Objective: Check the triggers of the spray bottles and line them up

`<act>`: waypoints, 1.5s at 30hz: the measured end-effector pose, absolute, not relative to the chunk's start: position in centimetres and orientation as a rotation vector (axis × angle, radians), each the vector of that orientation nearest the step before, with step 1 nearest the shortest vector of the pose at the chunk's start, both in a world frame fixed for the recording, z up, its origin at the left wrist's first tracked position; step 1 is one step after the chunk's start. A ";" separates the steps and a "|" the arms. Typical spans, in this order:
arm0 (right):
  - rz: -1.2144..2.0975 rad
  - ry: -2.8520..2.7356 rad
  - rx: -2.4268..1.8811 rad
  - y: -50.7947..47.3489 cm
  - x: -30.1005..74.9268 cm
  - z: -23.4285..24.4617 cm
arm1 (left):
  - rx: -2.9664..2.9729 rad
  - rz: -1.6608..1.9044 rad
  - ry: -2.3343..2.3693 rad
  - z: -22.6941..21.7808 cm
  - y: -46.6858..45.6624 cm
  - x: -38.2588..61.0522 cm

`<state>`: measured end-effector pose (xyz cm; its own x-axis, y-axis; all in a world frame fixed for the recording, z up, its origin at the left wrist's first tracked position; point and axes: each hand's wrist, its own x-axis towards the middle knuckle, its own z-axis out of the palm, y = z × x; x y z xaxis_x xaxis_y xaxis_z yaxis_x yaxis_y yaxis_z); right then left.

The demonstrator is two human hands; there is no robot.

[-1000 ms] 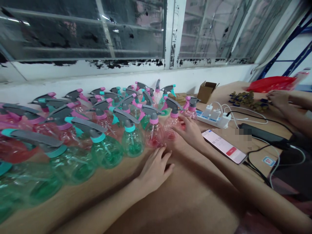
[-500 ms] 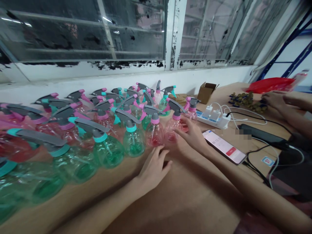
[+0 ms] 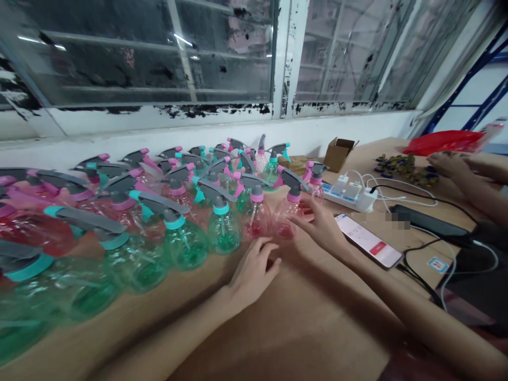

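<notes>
Transparent spray bottles stand in rows on the table, in pink and green, with grey trigger heads. At the row's right end, my right hand [image 3: 322,228] is beside a pink spray bottle [image 3: 284,219]. Its thumb and fingers are spread apart at the bottle's right side; whether they touch it is unclear. My left hand [image 3: 254,272] is open and holds nothing, its fingers loosely curved just in front of another pink spray bottle [image 3: 256,219]. A green spray bottle [image 3: 225,230] stands left of that one.
A phone [image 3: 369,241] lies right of my right hand. Behind it are a white power strip [image 3: 349,196] with cables and a small cardboard box [image 3: 338,154]. Another person's hands [image 3: 450,164] are at far right, near small brownish pieces [image 3: 400,166] and a red bag [image 3: 444,143].
The view has shifted slightly, so the bottles appear a little further right. Both hands keep nearly the same pose beside the bottles.
</notes>
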<state>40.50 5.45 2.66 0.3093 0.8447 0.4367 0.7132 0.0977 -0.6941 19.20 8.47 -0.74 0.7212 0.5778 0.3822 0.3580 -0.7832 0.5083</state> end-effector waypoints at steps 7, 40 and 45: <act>0.289 -1.456 -1.622 -1.0 38.2 2.7 | 2.399 0.831 0.758 0.4 5.7 16.3; 0.364 -1.652 -1.390 9.7 35.3 0.5 | 2.127 0.784 1.252 -0.3 0.2 -2.6; 0.305 -1.639 -1.337 10.1 34.8 1.3 | 2.194 0.814 1.174 -0.1 2.2 1.2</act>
<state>34.84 10.09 1.33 0.0653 0.8575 0.5103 0.6168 0.3673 -0.6962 1.16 2.16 -0.09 0.4446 0.8564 0.2624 0.5456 -0.4913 0.6790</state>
